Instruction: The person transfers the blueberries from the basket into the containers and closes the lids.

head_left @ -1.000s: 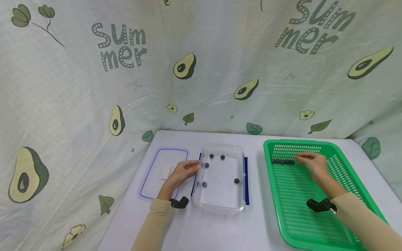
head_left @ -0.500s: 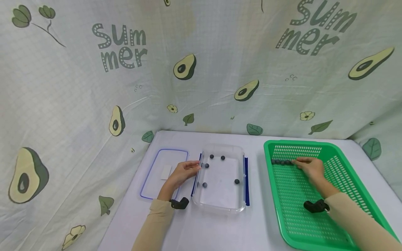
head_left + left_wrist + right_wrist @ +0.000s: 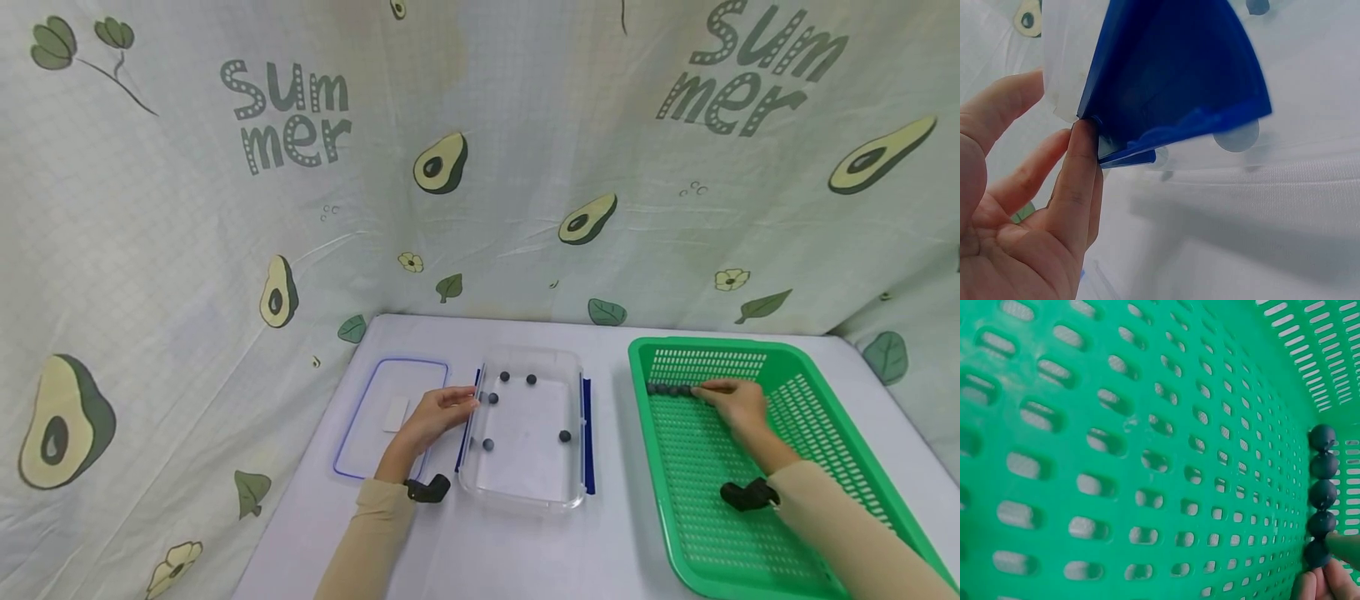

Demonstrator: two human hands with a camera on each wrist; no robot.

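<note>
Having slid our right hand [image 3: 738,402] leftward along the basket [image 3: 825,400], we are pinching the nearest ball [image 3: 1317,553] in the row at its far wall, while our left hand [image 3: 435,414], fingers straight, is touching the blue clasp [image 3: 1172,87] of the box [image 3: 525,500] on the table [image 3: 480,550].
</note>
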